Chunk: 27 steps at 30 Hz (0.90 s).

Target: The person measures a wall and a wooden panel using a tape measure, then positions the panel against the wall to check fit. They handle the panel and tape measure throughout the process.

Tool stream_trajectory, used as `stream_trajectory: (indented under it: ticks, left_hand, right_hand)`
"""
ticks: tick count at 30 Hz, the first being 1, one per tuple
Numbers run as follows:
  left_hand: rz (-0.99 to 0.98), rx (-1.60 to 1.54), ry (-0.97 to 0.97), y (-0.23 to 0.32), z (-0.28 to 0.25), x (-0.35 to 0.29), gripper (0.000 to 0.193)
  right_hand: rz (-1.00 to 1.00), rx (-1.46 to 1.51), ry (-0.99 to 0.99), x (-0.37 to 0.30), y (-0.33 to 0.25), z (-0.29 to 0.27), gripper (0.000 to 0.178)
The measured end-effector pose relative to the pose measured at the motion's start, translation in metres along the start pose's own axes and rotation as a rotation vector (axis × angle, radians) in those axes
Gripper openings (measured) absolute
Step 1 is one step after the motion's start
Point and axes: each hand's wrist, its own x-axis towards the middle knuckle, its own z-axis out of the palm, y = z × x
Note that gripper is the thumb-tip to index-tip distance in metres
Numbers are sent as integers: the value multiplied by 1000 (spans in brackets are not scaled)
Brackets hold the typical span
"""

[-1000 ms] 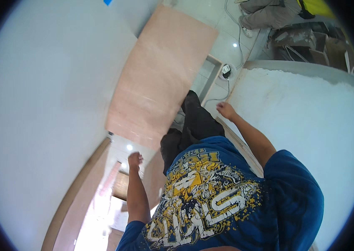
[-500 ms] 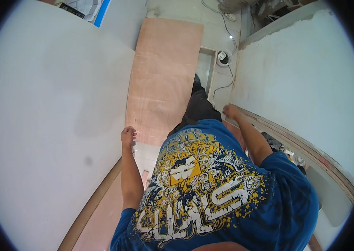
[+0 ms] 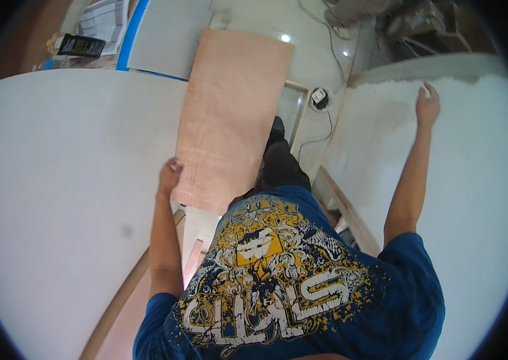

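My left hand [image 3: 171, 175] is at the left edge of a reddish-brown plywood sheet [image 3: 230, 108], beside a broad white panel [image 3: 74, 180]. Its fingers are loosely bent and a little apart, with nothing visible in them; whether they touch the sheet I cannot tell. On the other side, my right arm stretches forward over a white board [image 3: 470, 180]. My right hand [image 3: 427, 109] is near that board's rough, greyish far edge, its fingers drawn together. A pale spot shows at the fingertips, too small to name.
A wooden frame [image 3: 299, 114] lies on the tiled floor beside the plywood. Near it stands a round tub [image 3: 320, 99] with a cable [image 3: 316, 140]. Papers [image 3: 101, 25] and a black box [image 3: 81, 46] lie at the far left. Scrap pieces [image 3: 431, 30] are piled at the far right.
My right hand has gone from beside the white board's near edge to over its far part. My left hand has moved slightly forward. The view has shifted, showing more of the papers and black box.
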Motion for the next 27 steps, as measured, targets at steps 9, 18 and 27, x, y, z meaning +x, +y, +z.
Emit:
stream_trajectory:
  ticks: [9, 18, 27]
  left_hand:
    - [209, 273, 807, 157, -264, 122, 55]
    - [-12, 464, 960, 167, -362, 197, 63]
    - [-226, 330, 1116, 168, -353, 217, 64]
  right_hand:
    - [13, 66, -329, 19, 16, 50, 30]
    - [161, 331, -1037, -203, 73, 142, 35]
    - [907, 421, -1287, -373, 67, 61, 18]
